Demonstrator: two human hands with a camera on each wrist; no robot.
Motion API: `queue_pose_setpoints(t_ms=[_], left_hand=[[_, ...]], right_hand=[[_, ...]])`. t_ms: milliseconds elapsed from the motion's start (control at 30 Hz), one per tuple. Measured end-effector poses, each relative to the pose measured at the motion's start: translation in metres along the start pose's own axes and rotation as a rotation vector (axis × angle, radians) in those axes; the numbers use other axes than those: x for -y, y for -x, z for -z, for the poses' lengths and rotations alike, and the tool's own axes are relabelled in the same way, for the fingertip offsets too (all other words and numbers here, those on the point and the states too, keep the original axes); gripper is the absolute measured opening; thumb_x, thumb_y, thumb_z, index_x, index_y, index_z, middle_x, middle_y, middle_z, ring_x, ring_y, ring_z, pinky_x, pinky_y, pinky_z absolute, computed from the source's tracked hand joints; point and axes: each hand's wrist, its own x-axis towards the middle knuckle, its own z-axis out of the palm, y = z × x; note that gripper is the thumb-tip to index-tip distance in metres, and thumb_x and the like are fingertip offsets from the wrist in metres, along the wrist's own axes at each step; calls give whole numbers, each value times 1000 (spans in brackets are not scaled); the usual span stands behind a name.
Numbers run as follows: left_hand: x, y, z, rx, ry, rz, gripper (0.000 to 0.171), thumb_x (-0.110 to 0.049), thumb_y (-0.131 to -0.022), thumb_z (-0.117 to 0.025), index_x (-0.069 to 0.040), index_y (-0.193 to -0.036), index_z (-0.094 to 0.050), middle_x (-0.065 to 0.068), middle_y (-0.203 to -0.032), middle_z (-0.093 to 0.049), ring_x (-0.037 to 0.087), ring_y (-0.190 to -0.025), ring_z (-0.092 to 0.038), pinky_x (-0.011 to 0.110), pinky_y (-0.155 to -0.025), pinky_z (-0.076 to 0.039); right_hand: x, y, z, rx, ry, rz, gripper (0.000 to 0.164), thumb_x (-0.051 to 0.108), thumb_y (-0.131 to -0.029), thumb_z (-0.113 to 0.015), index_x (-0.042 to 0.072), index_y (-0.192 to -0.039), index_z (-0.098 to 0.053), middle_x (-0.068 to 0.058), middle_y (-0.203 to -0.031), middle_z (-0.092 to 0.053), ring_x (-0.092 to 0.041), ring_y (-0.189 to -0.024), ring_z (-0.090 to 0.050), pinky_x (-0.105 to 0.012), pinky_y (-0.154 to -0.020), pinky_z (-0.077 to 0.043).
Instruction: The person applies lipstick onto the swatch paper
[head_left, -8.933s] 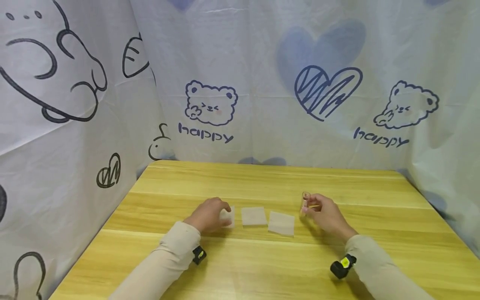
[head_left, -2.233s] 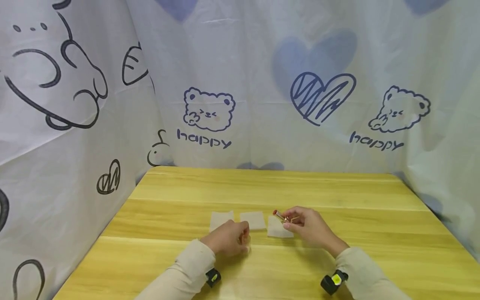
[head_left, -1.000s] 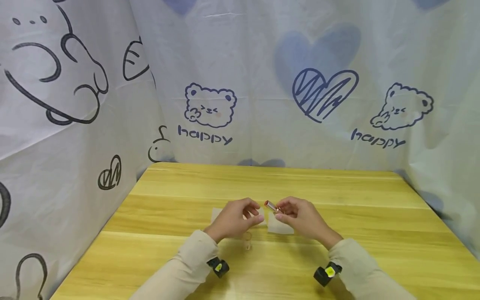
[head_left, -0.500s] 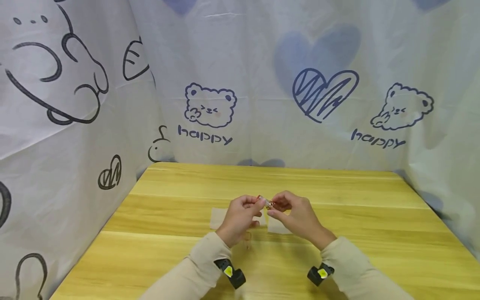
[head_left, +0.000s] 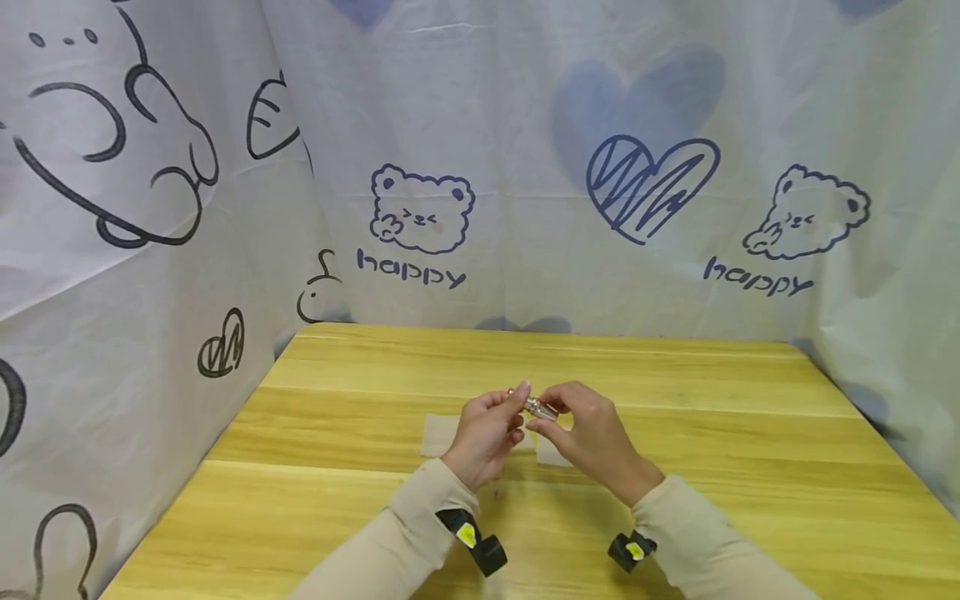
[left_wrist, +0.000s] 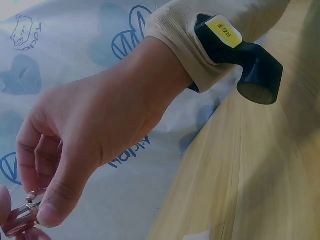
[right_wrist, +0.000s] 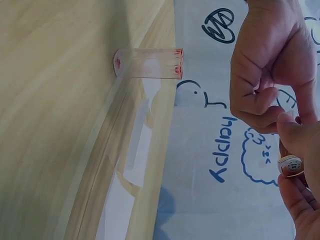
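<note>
Above the middle of the table, my two hands hold a small shiny metallic lipstick [head_left: 538, 408] between them, tilted. The left hand [head_left: 483, 437] pinches its left end with thumb and fingers. Thumb and forefinger of the right hand [head_left: 600, 429] grip the other end; its round base [right_wrist: 291, 166] bears a small label in the right wrist view. Fingers cover much of the lipstick. A clear cap [right_wrist: 155, 62] with red markings stands upright on the table in the right wrist view; in the head view the left wrist mostly hides it.
Three white paper squares lie in a row beneath the hands: a left one [head_left: 438, 435], a partly hidden middle one [head_left: 527, 439] and a right one [head_left: 553, 453]. The wooden table [head_left: 300, 508] meets a printed white curtain [head_left: 510, 250] behind.
The left hand held the clear cap, released it on the table, then moved up and right to pinch the lipstick. The right hand brought the lipstick leftward from the table's right side.
</note>
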Motion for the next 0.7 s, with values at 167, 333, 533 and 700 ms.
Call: queue_pose_setpoints(t_ms=[167,333,533,700], left_hand=[[1,-1,-1,-40,-13,-28,26,-22,-87,-75,-8,-82,-53,0,-80,-53,8,-67,-48,17,-51,-40],[1,-1,-2,-39,-14,-49,23,-18,-88,-74,-8,-81,-54,0,-81,-54,7,-66,-47,17,-51,-39],[2,-2,-1,-38,-7,-74,22,-14,-88,-74,-8,-80,-54,0,-81,-55,8,-67,-47,17,-52,-40],[3,-2,-1,-31,0,-114,19,-11,-87,-74,-7,-83,-56,1,-83,-56,10,-70,-49,19,-54,-40]], right_hand=[[0,-1,0,-14,14,6,34,11,-67,-89,2,-90,-66,-5,-81,-64,-15,-71,-62,-30,-61,-55],[1,-3,0,-16,3,-10,32,10,-68,-88,3,-90,-67,-6,-82,-67,-15,-70,-63,-30,-60,-55],[1,-4,2,-1,-23,-31,30,10,-70,-87,2,-92,-68,-6,-82,-67,-14,-68,-62,-26,-58,-53],[2,-5,3,14,-64,-60,25,7,-74,-84,3,-93,-68,-2,-78,-65,-8,-65,-59,-23,-56,-53]])
